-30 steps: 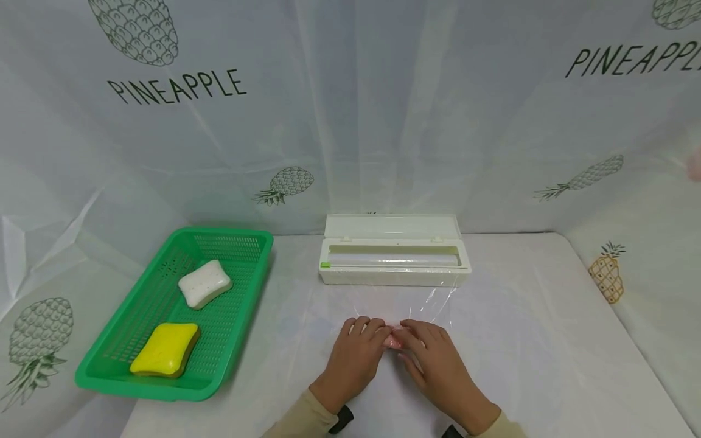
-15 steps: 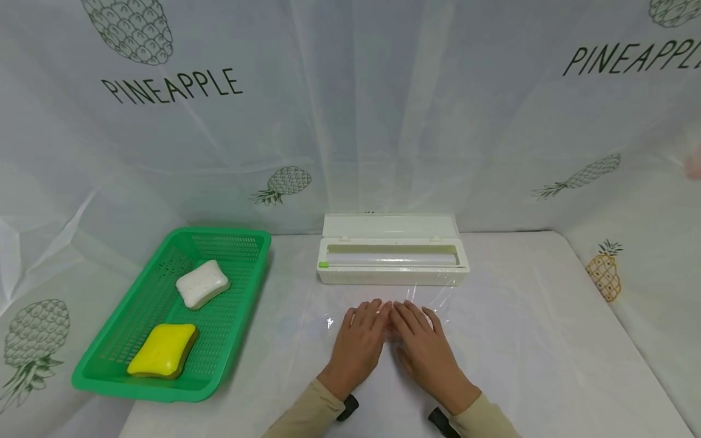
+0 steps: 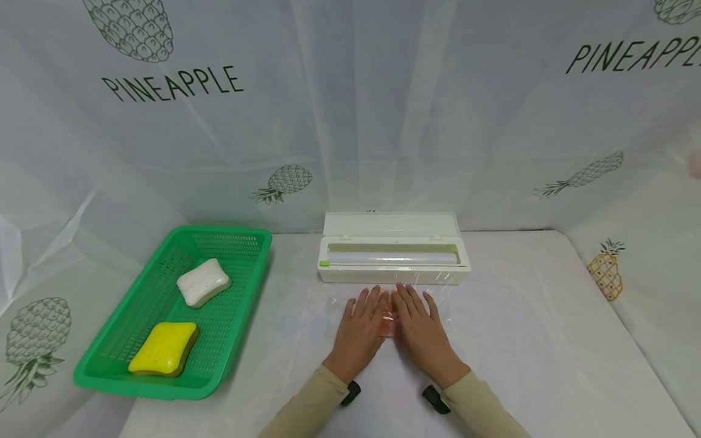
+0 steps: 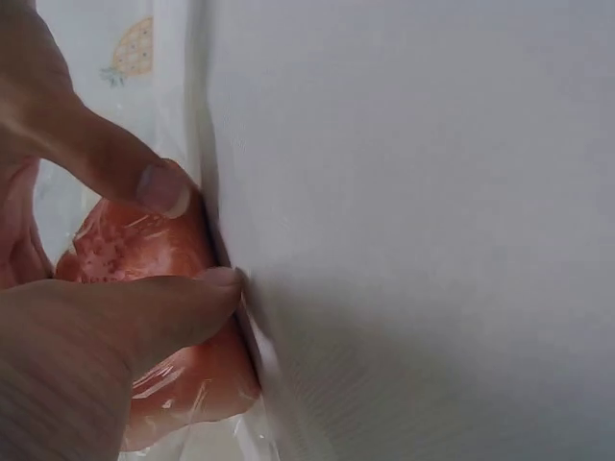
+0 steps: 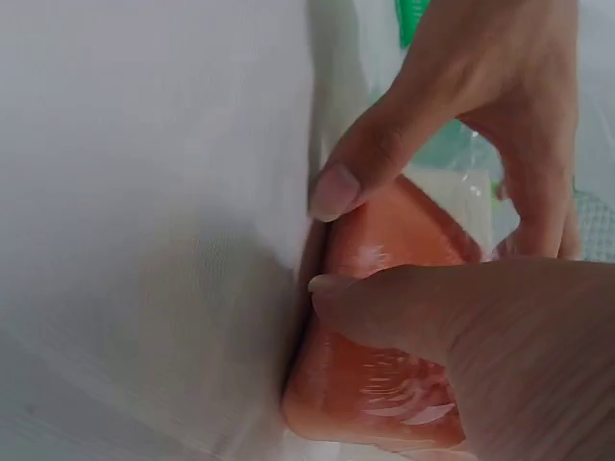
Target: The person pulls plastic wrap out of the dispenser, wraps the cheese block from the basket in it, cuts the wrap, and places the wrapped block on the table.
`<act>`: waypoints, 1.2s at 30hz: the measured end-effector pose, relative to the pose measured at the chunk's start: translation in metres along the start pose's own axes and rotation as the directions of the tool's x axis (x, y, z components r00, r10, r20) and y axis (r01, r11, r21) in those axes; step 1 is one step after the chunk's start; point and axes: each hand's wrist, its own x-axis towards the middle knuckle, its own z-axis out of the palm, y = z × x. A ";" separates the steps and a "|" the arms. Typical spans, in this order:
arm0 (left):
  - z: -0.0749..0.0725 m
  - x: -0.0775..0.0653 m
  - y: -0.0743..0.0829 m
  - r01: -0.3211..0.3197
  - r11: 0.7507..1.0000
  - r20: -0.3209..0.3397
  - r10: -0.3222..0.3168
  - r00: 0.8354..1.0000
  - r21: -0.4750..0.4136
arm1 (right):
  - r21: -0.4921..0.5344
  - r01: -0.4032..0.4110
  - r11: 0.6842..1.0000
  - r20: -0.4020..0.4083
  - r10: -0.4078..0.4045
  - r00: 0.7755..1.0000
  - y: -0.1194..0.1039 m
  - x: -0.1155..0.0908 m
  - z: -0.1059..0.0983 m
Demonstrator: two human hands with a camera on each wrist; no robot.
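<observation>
An orange-pink bar of soap (image 3: 388, 319) lies under clear cling film (image 3: 442, 298) between the two hands. My left hand (image 3: 357, 331) rests over its left side and my right hand (image 3: 423, 334) over its right side, fingers straight and pointing toward the film box. In the left wrist view, both thumbs touch the soap (image 4: 178, 254) along its near edge, by the white cloth. The right wrist view has shiny, wrinkled film over the soap (image 5: 384, 384), with my right thumb low and my left thumb above it. Palms and fingers cover much of the bar.
A white cling film box (image 3: 391, 277) stands behind the hands, lid up, with the film roll (image 3: 394, 257) inside. At the left, a green basket (image 3: 249, 310) holds a white bar (image 3: 202, 283) and a yellow bar (image 3: 163, 348). Pineapple-print sheeting hangs behind.
Both hands have moved forward toward the box, the soap with them. Their bent fingers have straightened out, and more of the soap shows between the hands.
</observation>
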 end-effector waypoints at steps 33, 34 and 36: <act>0.014 0.015 -0.021 0.132 0.964 0.037 -0.127 0.991 -0.231 | -0.018 -0.014 1.000 0.030 0.014 0.999 0.012 0.012 0.020; 0.014 0.016 -0.025 0.164 0.949 0.016 -0.166 0.986 -0.270 | -0.019 -0.010 1.000 0.030 0.011 0.999 0.013 0.013 0.020; 0.011 0.018 -0.038 0.231 0.908 -0.039 -0.260 0.965 -0.348 | -0.018 -0.008 1.000 0.043 0.009 0.999 0.014 0.014 0.021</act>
